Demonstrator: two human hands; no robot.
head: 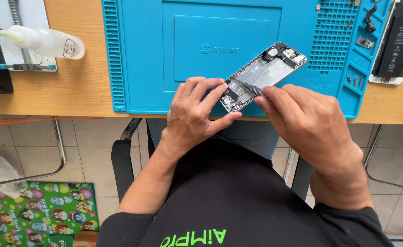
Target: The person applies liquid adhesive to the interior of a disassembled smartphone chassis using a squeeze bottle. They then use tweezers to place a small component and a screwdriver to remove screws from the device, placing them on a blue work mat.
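An opened phone body (265, 73) lies slanted on the blue work mat (155, 64), its inner parts showing. My left hand (197, 110) grips the phone's near end, fingers over its edge. My right hand (302, 119) is closed on thin metal tweezers (249, 87), whose tips rest inside the phone's lower part close to my left fingertips.
A dark screen and battery part (396, 43) lies at the mat's right edge. Small screws and parts (365, 42) sit in the mat's right trays. A squeeze bottle (46, 42) lies on the wooden table (50, 91) at the left. Below are a chair, tiled floor and a patterned green box (41, 210).
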